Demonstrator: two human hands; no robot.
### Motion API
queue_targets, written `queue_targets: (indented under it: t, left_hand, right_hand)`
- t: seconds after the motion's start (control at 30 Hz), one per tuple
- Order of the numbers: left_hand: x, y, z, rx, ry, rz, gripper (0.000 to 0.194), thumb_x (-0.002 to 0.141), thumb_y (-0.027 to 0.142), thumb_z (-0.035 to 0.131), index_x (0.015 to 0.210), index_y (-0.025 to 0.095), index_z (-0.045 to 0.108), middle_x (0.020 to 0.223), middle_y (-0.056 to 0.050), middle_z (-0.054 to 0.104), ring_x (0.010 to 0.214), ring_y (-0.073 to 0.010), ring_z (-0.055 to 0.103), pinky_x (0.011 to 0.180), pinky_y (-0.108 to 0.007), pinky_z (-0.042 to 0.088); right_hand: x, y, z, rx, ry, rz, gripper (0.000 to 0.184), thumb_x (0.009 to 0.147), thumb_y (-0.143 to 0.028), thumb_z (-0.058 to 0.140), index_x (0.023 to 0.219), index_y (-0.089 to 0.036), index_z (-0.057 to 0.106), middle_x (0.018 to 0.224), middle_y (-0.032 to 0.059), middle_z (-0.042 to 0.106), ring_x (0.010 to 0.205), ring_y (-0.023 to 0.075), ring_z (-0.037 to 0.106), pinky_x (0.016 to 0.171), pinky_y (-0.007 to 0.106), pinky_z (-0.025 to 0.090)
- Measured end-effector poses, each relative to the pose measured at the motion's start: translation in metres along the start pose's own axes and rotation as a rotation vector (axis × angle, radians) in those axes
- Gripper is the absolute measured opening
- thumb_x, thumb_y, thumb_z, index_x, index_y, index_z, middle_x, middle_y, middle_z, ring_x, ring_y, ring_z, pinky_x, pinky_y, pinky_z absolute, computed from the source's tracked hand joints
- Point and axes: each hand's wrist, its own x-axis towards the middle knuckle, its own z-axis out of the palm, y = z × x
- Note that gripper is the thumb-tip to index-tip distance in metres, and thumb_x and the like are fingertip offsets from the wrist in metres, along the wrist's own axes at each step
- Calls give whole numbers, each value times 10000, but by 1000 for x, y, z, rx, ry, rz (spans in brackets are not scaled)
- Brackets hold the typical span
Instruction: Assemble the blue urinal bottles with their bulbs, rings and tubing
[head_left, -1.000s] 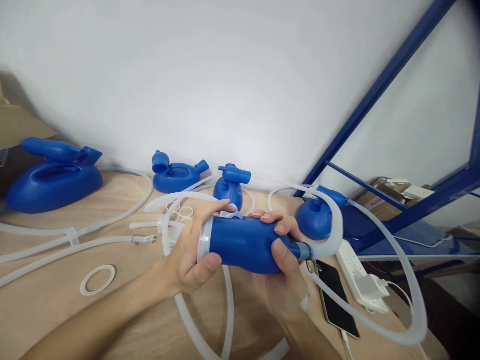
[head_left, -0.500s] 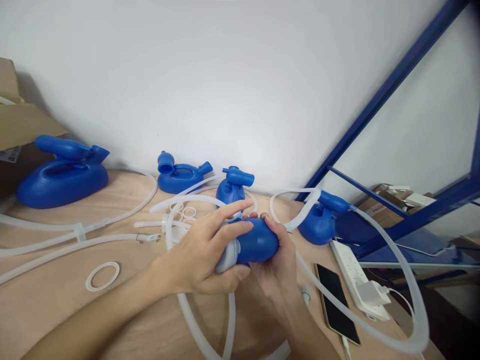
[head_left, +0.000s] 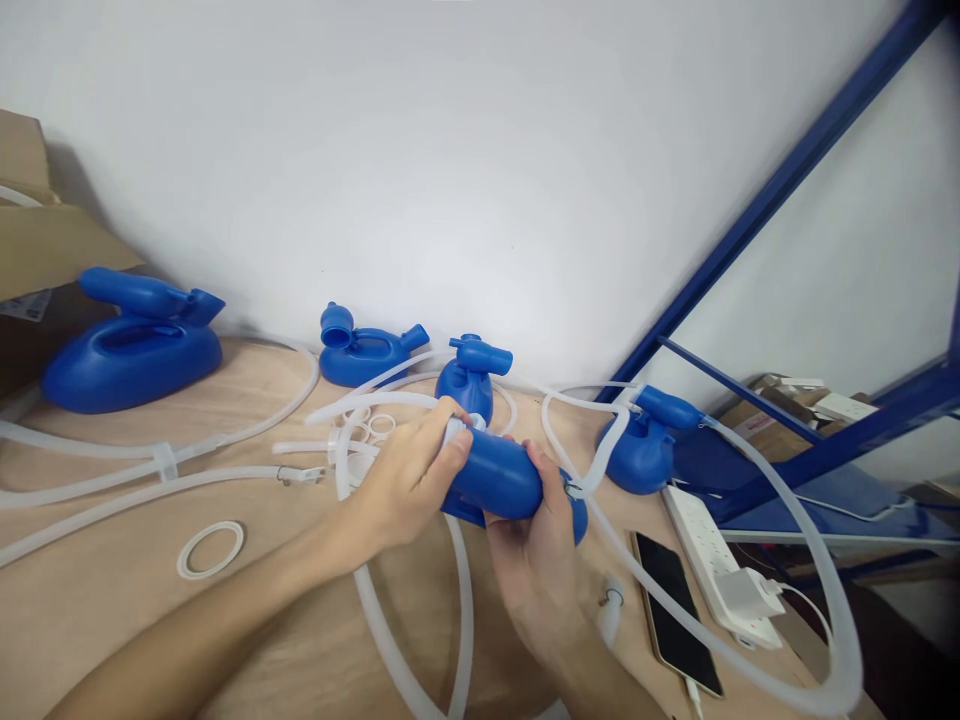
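Above the middle of the wooden tabletop I hold a blue plastic urinal (head_left: 499,475) with a rounded tube-like upper part. My left hand (head_left: 409,480) is curled round its left end, where a translucent white cap (head_left: 454,430) shows between the fingers. From below and the right, my right hand (head_left: 536,560) grips the blue part, thumb on top. A clear hose (head_left: 606,450) meets the blue plastic just right of my right thumb, with a small metal clip there. How the cap sits on the end is hidden by my left fingers.
Similar blue urinals stand along the wall, including a large one (head_left: 135,360) at left. Hoses loop over the table, near white rings (head_left: 211,550). At right lie a phone (head_left: 675,610) and power strip (head_left: 720,570), beside a blue metal frame (head_left: 750,200). A cardboard box (head_left: 60,235) stands left.
My left fingers, stretched over the blue part before, have drawn back and closed round the capped end. The urinal has turned in my hands, showing more blue plastic at right.
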Motion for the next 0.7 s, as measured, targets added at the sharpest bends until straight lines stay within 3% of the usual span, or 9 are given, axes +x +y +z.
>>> queue_targets:
  t: [0.07,0.17,0.23,0.3,0.4,0.47,0.6,0.7]
  left_hand:
    - [4,-4,-5,-105,-39,-101,490,1078,588,290,1120,221,612,950,-41,688,846,-239,637,771,-380,512]
    - [11,-13,-17,-332,-139,-227,623,1043,703,289,1408,260,531,1146,-65,690,791,-220,652,699,-368,548]
    - [13,-15,-25,-419,-158,-218,694,1032,729,290,1561,291,392,1332,-97,644,939,-256,687,786,-400,584]
    - [14,-14,-31,-352,-120,-161,700,1028,710,359,1592,294,373,1443,-108,590,1159,-300,651,946,-447,568]
    - [16,-9,-34,-78,-123,-59,555,1003,626,536,1419,265,606,1466,-93,590,1327,-322,564,1100,-472,493]
    - [17,-9,-31,15,-175,-17,428,983,556,615,1268,248,702,1420,-79,634,1299,-308,597,1081,-448,519]
    - [18,-12,-18,-140,-188,-80,306,943,479,706,1081,208,735,1141,-61,768,1004,-245,752,871,-365,633]
    - [17,-12,-8,-392,-112,-173,318,898,471,776,1018,178,740,987,-62,808,906,-245,789,847,-373,660]
  right_hand:
    - [-3,0,2,45,-13,4,262,745,-393,886,913,-258,737,917,-25,801,893,191,778,725,283,669]
    - [-1,-7,5,16,-139,82,422,729,-366,911,1096,-276,722,1097,-4,797,1061,226,765,827,350,679]
    - [5,-15,6,-13,-191,103,462,727,-343,912,1137,-271,712,1166,9,784,1107,236,751,861,373,675]
    - [12,-24,6,-4,-176,33,419,735,-346,903,1103,-268,719,1159,-4,780,1117,215,740,873,333,667]
    - [22,-34,4,12,-113,-118,397,722,-357,906,1070,-278,730,1146,-27,772,1123,187,723,852,268,656]
    - [25,-37,1,3,-97,-172,396,707,-367,912,1052,-288,733,1153,-29,763,1133,198,717,853,290,660]
    - [24,-40,-3,-52,-102,-189,376,721,-418,900,1039,-307,734,1177,-32,748,1201,213,689,923,333,649]
    - [20,-43,-2,-15,-106,-209,402,692,-424,920,1030,-306,737,1178,-25,752,1218,217,682,948,343,639]
